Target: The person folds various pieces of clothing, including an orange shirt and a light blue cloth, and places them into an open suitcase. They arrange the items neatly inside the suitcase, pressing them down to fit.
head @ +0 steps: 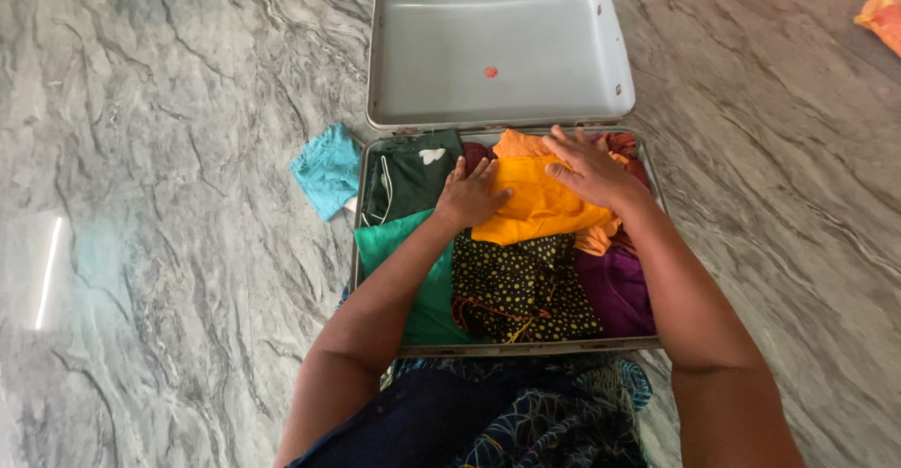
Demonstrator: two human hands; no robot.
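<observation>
Centrally, item one: folded orange-yellow garment (540, 200), lying on top of the packed clothes toward the far side of the open metal suitcase (648, 341). Left hand (469, 196) rests flat on its near-left edge, fingers extended and together, gripping nothing; right hand (591, 169) lies spread across its far-right part, palm down, likewise pressing and not grasping. Both seem placed to flatten the fold so it sits level with its neighbours.

Item two: black cloth with yellow dots (521, 290), directly below the orange piece, toward the wearer.

Item three: green cloth (427, 290), at the near-left, partly under the left forearm.

Item four: dark green garment with white mark (413, 172), far-left corner.

Item five: purple cloth (619, 285), near-right.

Item six: suitcase lid (497, 50), grey, laid fully back on the marble floor (169, 196).

Item seven: light blue cloth (328, 169), outside, just beside the case's left wall.

Item eight: orange fabric (884, 17), well apart at the frame's upper right.
</observation>
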